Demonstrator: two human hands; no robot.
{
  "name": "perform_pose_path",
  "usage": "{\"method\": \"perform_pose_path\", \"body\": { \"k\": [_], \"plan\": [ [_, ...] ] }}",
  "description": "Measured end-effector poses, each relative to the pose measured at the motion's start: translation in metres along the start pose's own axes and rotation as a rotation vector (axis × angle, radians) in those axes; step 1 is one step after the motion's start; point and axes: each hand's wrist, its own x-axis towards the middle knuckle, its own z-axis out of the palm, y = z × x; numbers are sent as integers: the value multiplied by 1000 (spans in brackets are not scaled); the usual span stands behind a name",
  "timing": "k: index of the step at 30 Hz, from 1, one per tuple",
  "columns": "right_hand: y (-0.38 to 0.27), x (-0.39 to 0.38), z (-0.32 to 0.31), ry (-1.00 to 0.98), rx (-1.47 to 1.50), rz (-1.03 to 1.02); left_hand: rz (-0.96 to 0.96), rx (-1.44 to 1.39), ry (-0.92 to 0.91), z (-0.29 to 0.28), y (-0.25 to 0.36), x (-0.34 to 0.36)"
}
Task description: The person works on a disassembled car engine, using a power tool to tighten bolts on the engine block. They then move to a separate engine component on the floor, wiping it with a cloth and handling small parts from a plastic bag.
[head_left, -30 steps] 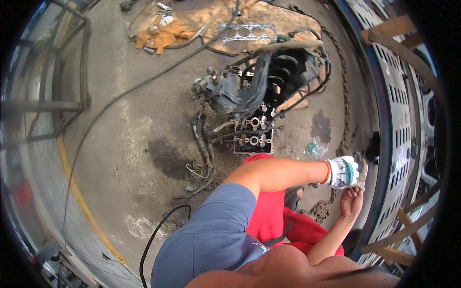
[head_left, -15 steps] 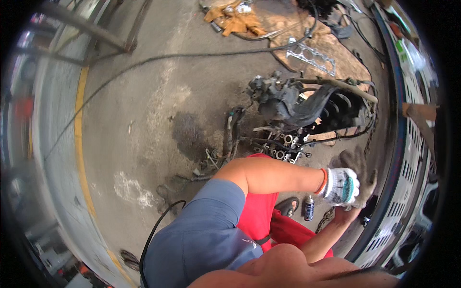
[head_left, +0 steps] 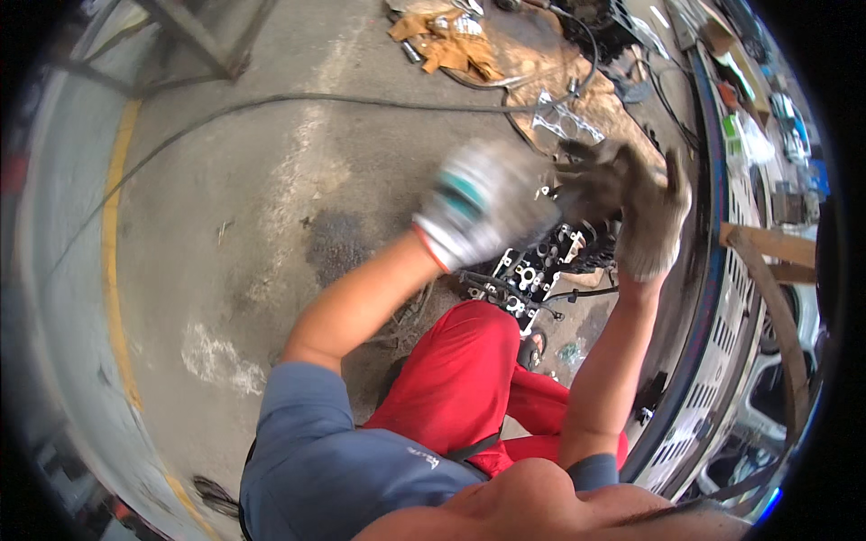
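Note:
My left hand (head_left: 492, 203), in a white work glove with a green patch and an orange cuff, is raised over the engine part. Motion smears its fingers, so their hold cannot be told. Close to its right, my right hand (head_left: 645, 216) wears a soiled grey glove; its fingers are spread and the thumb stands apart. No held thing shows in it. Below both hands, a metal engine head (head_left: 532, 275) with pale round fittings and black hoses lies on the floor. My hands cover most of the dark parts beyond it.
A flat metal gasket (head_left: 568, 122) lies on brown cardboard (head_left: 532, 77) beside an orange-brown cloth (head_left: 451, 41). One long black hose (head_left: 343, 97) crosses the concrete floor. At right runs a slotted metal rail (head_left: 713, 361); a metal frame (head_left: 194, 45) stands far left.
Both hands have moved up and away from my right side to above the engine parts. They were together before; now the right fingers are spread. The view has shifted slightly.

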Motion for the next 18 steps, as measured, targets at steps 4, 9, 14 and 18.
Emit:
{"method": "perform_pose_path", "body": {
  "k": [4,9,14,18],
  "plan": [
    [21,83,15,-291,-1056,-427,-783,731,33,-36,-180,-61],
    [56,173,39,-673,-1908,-641,-994,1138,-202,-94,-295,-178],
    [97,255,95,-196,-1794,-320,-962,1293,-404,-94,-300,-191],
    [182,362,84,-276,-1832,-291,-1014,1253,-458,-93,-302,-181]
  ]
}}
